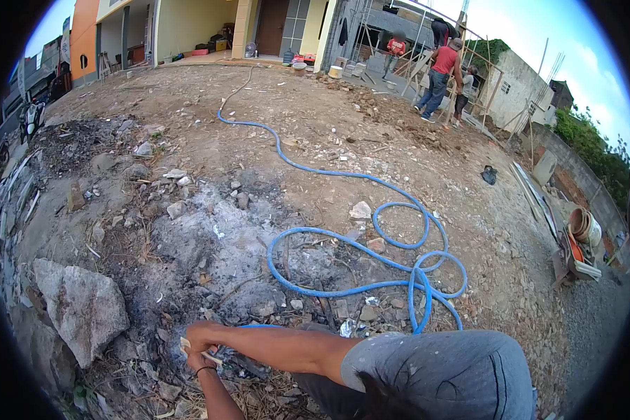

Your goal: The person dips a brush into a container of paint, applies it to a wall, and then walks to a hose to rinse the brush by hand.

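My right hand (201, 335) reaches in from the right, at the lower left of the view, its fingers closed round a small pale flat piece (184, 344). Just below it, touching it, my left hand (197, 360) is closed on the same piece; a dark band circles that wrist. The piece shows at both sides of the hands, and its middle is hidden by the fingers. Beneath them lie dry twigs and rubble. Grey ash (224, 231) covers the ground beyond, and a large pale rock (82, 306) rests to the left.
A blue hose (343, 290) loops over the ground in front and runs back towards a house (269, 31). Several people stand near scaffolding at the back right, one a person in a red top (444, 61). Stacked buckets (584, 227) and boards lie at the right edge.
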`<state>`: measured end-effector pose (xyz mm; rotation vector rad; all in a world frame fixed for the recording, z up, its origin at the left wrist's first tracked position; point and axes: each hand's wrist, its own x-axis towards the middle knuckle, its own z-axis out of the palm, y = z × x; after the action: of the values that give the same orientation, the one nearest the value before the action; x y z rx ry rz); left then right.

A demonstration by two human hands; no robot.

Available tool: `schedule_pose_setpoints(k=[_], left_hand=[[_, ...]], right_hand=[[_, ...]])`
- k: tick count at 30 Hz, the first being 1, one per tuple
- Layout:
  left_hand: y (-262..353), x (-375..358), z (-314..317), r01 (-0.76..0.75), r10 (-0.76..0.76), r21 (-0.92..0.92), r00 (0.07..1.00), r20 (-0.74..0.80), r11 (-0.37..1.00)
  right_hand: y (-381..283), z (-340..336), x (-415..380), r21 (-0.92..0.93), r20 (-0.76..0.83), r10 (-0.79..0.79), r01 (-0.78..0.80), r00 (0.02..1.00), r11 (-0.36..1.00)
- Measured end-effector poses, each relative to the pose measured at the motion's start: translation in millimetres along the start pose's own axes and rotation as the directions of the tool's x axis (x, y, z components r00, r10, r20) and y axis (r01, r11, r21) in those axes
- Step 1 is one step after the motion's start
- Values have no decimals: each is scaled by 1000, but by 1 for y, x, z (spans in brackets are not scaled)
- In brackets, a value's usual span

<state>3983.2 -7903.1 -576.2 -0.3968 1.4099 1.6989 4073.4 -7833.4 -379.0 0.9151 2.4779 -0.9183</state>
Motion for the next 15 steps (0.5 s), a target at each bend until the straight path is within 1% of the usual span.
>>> schedule_pose_setpoints(k=[2, 3, 5, 7, 9, 10, 11, 13, 14, 15], left_hand=[[7, -15, -1, 65, -52, 151, 995, -90, 986], [11, -29, -1, 67, -53, 151, 995, -90, 986], [17, -53, 4, 104, -102, 30, 992, -73, 994], [18, -50, 6, 126, -125, 14, 991, -55, 992], [21, -34, -1, 201, -179, -111, 967, 179, 973], [16, -19, -8, 213, -190, -74, 952, 238, 974], [10, -3, -12, 215, -193, -72, 952, 239, 974], [-1, 19, -16, 348, -279, -116, 877, 391, 930], [-6, 25, -15, 349, -281, -113, 876, 392, 930], [-9, 25, -13, 325, -238, -131, 865, 442, 937]], right_hand=[[-1, -2, -4, -9, 26, -6, 6, 1000, 1000], [0, 3, 3, -25, 51, 10, -9, 999, 1000], [2, 3, 6, -44, 72, 29, -26, 997, 999], [2, 1, 3, -9, 97, 47, -46, 994, 999], [-3, -7, -11, 1, 86, 45, -45, 995, 999], [-4, -9, -15, 11, 78, 40, -41, 996, 999], [-1, -4, -7, 12, 78, 43, -44, 996, 999], [2, 7, 8, -3, -33, 40, -40, 999, 999], [6, 12, 13, -1, -34, 42, -42, 999, 999], [7, 13, 12, 1, -75, 50, -50, 996, 999]])
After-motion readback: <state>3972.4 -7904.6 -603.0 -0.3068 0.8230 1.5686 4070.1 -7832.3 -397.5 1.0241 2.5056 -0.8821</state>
